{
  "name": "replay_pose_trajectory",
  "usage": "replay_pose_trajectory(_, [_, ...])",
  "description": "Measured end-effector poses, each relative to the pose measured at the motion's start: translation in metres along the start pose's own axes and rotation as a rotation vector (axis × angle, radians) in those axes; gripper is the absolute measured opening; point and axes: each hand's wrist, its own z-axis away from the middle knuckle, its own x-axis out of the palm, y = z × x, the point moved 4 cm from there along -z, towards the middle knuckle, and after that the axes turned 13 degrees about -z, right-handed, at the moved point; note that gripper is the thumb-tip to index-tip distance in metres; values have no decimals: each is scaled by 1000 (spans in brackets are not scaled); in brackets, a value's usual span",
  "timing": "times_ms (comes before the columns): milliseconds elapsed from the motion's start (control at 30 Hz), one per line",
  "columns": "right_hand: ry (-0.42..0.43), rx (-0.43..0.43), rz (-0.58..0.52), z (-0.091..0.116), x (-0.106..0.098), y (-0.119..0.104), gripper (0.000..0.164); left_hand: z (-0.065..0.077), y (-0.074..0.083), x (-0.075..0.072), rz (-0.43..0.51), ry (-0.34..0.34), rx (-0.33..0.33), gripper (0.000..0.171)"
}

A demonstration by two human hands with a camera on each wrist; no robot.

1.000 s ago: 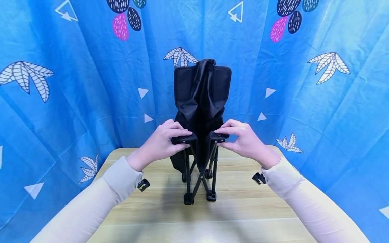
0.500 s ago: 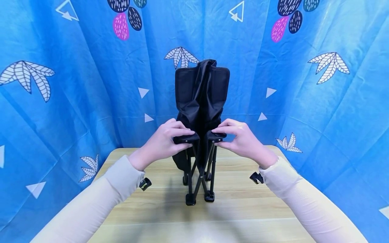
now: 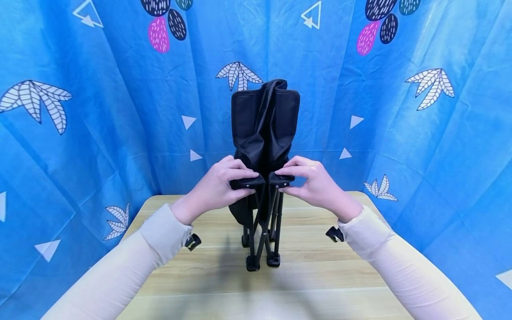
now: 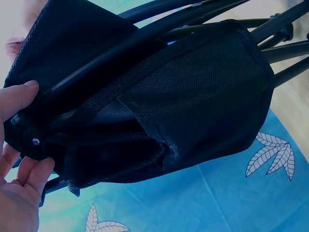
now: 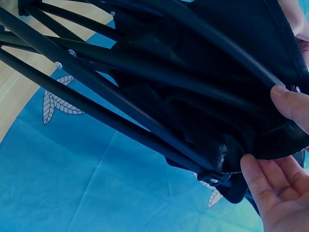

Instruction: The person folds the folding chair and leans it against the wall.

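A black folding camp chair (image 3: 266, 142) stands upright on the table, its frame mostly folded and its fabric bunched along the middle. My left hand (image 3: 218, 184) pinches the front end of the left armrest (image 3: 250, 182), thumb below and fingers on top. The right armrest (image 3: 282, 180) is pinched the same way by my right hand (image 3: 310, 182). Only a narrow gap separates the two armrests. In the left wrist view a mesh pocket (image 4: 203, 96) hangs off the armrest. Crossed dark legs (image 5: 96, 96) with rivets show in the right wrist view.
The wooden table (image 3: 192, 266) has a light grain and rounded far corners. Blue patterned curtain (image 3: 120, 111) surrounds it at the back and both sides. A black clip (image 3: 193, 242) hangs at the left cuff and another clip (image 3: 334, 234) at the right cuff.
Both hands have come closer together, bringing the armrests inward. The chair's legs and backrest have narrowed, and its front feet stand nearer each other.
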Motion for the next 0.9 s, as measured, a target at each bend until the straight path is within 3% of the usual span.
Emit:
replay_pose_trajectory(500, [-21,31,-13,-4,2,-5,37,-3,3,1,-10,-26,-5,35])
replay_pose_trajectory(900, [-44,81,-45,-5,2,-6,38,-4,7,-2,12,-3,-3,36])
